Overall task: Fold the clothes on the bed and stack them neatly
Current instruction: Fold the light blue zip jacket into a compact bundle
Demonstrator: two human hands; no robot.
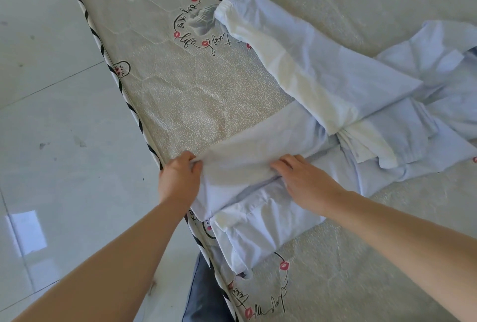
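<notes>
A pale blue long-sleeved garment [322,84] lies spread over the bed [180,84], one elastic-cuffed sleeve [247,9] stretched toward the far side. Its near part is bunched and partly folded at the bed's near edge. My left hand [179,177] pinches the garment's hem right at the mattress edge, lifting a taut strip of cloth. My right hand [302,179] grips the same strip a little to the right, fingers curled over its edge. A second sleeve with a whitish cuff [247,221] lies below my right hand.
The mattress cover is beige with heart and script prints, edged in black-and-white piping [103,50]. Glossy tiled floor [51,141] lies to the left. My jeans-clad leg [204,293] stands against the bed's near edge. Bare mattress shows at the upper left and lower right.
</notes>
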